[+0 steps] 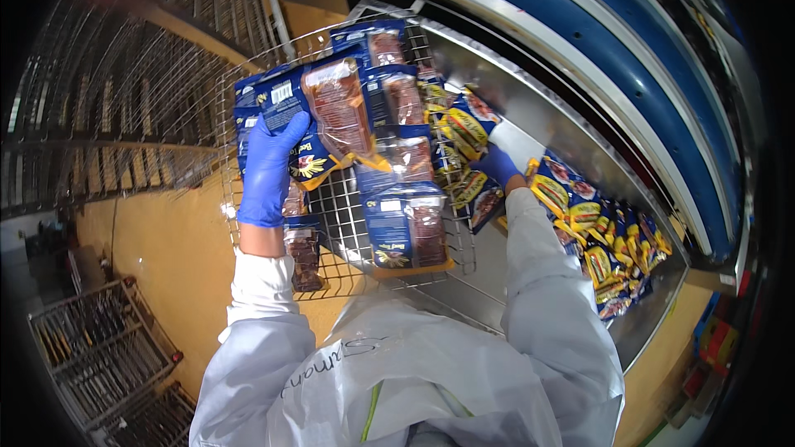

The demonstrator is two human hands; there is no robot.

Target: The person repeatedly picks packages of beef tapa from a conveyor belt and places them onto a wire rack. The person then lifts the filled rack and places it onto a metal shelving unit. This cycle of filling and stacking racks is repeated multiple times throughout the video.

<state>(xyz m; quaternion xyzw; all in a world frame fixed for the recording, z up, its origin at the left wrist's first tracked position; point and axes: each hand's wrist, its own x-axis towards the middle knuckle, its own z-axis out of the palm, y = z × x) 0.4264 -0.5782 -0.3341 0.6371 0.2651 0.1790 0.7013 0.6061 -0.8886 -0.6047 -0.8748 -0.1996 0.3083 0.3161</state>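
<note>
My left hand [270, 164], in a blue glove, grips a blue and yellow meat-snack packet [338, 108] by its side, thumb on top. The packet's clear window shows reddish-brown meat. It is over a wire mesh basket [335, 198] in which several similar packets [407, 226] lie in columns, window side up. At the basket's right side my gloved right hand [499, 166] reaches among loose packets on the steel tray [490, 261]. It touches the lower edge of a front-up packet [466, 124]; its fingertips are partly hidden, so a grip cannot be made out.
A larger heap of packets [599, 230] lies at the tray's right end. Beyond the tray curves a blue and white machine [577, 37]. Wire racks [155, 74] stand at the left, with more racking [99, 335] lower down. My white apron [397, 379] bears handwriting.
</note>
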